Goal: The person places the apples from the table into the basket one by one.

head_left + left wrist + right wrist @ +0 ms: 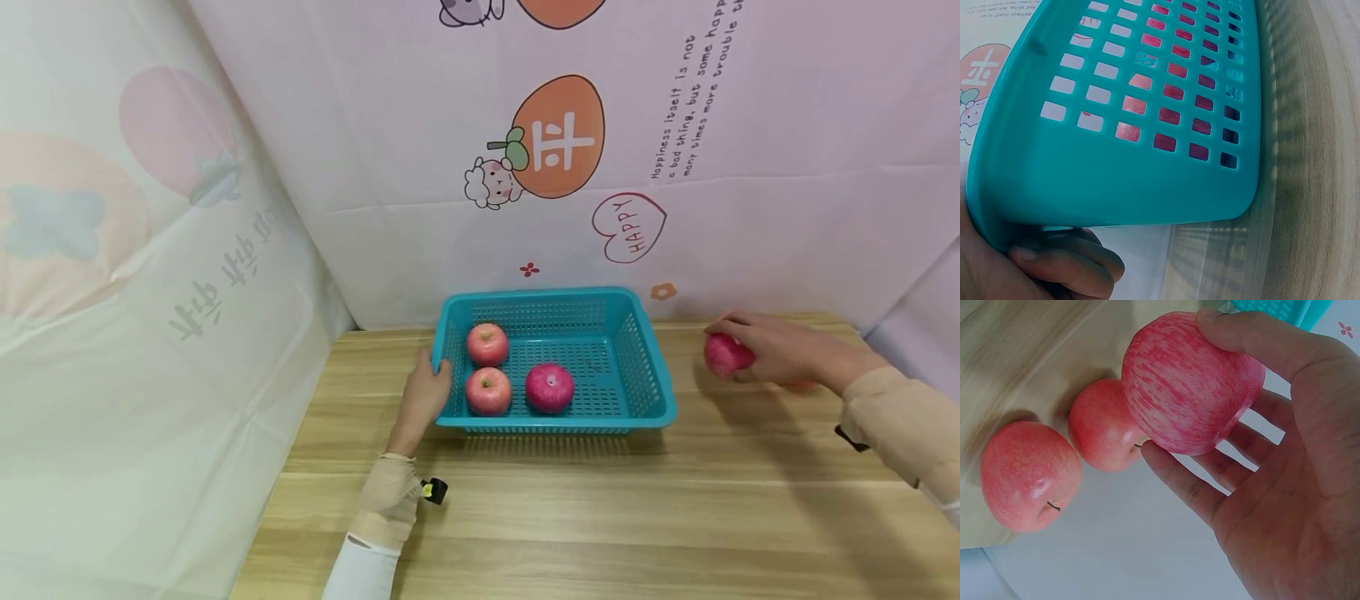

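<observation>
A teal plastic basket (555, 423) stands on the wooden table. My left hand (426, 392) grips its left rim, and in the left wrist view curled fingers (1072, 265) sit under that rim. Inside are two light red apples (487, 345) at the left and a magenta round fruit (550, 388) beside them. To the right of the basket my right hand (783, 350) holds a dark pink striped apple (1188, 381) between thumb and fingertips. Two more red apples, one nearer (1029, 475) and one partly covered (1100, 422), lie below it on the table.
A printed white cloth (420, 242) hangs right behind the basket, and another pale cloth (150, 400) borders the table on the left. The wooden tabletop (570, 517) stretches in front of the basket. My right arm casts a shadow there.
</observation>
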The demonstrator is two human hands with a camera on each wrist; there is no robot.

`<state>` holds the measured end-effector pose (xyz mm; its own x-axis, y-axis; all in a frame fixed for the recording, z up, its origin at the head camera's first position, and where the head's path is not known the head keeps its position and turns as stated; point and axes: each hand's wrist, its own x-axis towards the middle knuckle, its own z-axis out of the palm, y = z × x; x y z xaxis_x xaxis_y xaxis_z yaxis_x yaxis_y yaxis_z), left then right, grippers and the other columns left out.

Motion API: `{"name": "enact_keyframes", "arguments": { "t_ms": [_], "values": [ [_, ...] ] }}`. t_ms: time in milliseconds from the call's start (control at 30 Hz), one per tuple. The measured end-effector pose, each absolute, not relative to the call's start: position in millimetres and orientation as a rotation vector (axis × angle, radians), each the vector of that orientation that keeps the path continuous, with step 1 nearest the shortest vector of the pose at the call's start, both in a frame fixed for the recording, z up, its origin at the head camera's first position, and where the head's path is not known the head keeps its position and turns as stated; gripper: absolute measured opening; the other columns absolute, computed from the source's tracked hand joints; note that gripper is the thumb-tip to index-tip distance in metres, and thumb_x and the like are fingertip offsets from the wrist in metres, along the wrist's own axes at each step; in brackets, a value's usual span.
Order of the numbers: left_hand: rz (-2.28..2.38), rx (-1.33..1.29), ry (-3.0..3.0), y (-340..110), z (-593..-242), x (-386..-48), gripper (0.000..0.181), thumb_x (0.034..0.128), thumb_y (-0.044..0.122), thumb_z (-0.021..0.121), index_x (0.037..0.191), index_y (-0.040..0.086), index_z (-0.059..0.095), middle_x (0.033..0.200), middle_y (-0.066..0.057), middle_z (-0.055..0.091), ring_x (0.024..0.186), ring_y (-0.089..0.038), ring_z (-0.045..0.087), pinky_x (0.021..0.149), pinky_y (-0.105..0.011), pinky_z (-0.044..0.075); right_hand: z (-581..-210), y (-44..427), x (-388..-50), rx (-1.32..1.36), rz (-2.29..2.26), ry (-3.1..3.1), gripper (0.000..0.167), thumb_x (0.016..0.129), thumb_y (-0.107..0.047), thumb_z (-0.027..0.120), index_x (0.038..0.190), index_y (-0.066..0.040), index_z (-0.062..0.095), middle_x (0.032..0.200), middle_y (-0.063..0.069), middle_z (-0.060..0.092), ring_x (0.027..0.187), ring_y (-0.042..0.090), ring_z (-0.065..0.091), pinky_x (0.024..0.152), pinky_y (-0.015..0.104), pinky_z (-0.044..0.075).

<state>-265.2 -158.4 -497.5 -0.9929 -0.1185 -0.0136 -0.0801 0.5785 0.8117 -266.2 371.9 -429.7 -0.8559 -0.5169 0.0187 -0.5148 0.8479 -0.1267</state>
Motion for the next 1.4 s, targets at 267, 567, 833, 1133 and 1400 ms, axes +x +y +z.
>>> {"name": "enact_keyframes", "arguments": {
  "t_ms": [267, 567, 833, 1133, 1400],
  "values": [
    [-1.413, 0.183, -2.763, -158, -497, -266, 0.042, 0.1104, 0.032, 0.045, 0.143, 0.007, 0.051, 0.105, -0.018, 0.065, 0.093, -0.029, 0.062, 0.078, -0.042, 0.05, -423, 366, -266, -0.799, -0.181, 3.0, 0.07, 0.077, -0.025, 0.094, 0.135, 0.002, 0.065, 0.131, 0.021, 0.063, 0.112, 0.037, 0.063, 0.088, 0.054, 0.057],
    [-1.429, 0.172, -2.765, -158, -497, -267, 0.045, 0.1104, 0.031, 0.043, 0.146, 0.006, 0.049, 0.105, -0.017, 0.064, 0.091, -0.027, 0.062, 0.073, -0.038, 0.049, -420, 362, -267, -0.792, -0.181, 2.995, 0.072, 0.078, -0.027, 0.093, 0.138, 0.001, 0.064, 0.135, 0.022, 0.062, 0.116, 0.039, 0.061, 0.087, 0.054, 0.058],
    [-1.443, 0.171, -2.773, -159, -498, -266, 0.043, 0.1113, 0.031, 0.042, 0.146, 0.006, 0.048, 0.099, -0.015, 0.062, 0.088, -0.025, 0.061, 0.069, -0.035, 0.047, -417, 358, -266, -0.824, -0.171, 3.008, 0.075, 0.078, -0.028, 0.093, 0.141, 0.001, 0.062, 0.137, 0.023, 0.061, 0.12, 0.042, 0.059, 0.091, 0.057, 0.057],
    [-1.434, 0.176, -2.785, -159, -496, -266, 0.045, 0.1108, 0.032, 0.042, 0.147, 0.006, 0.048, 0.108, -0.018, 0.065, 0.093, -0.027, 0.063, 0.073, -0.038, 0.051, -414, 351, -266, -0.792, -0.142, 2.997, 0.078, 0.08, -0.028, 0.093, 0.145, -0.002, 0.06, 0.141, 0.023, 0.059, 0.123, 0.042, 0.059, 0.091, 0.059, 0.058],
    [-1.43, 0.177, -2.78, -159, -497, -267, 0.046, 0.1107, 0.032, 0.043, 0.148, 0.005, 0.047, 0.115, -0.019, 0.067, 0.096, -0.028, 0.064, 0.077, -0.042, 0.053, -414, 347, -269, -0.811, -0.147, 2.999, 0.077, 0.079, -0.025, 0.093, 0.145, -0.002, 0.06, 0.142, 0.022, 0.059, 0.123, 0.041, 0.058, 0.09, 0.058, 0.057]
  ]
}}
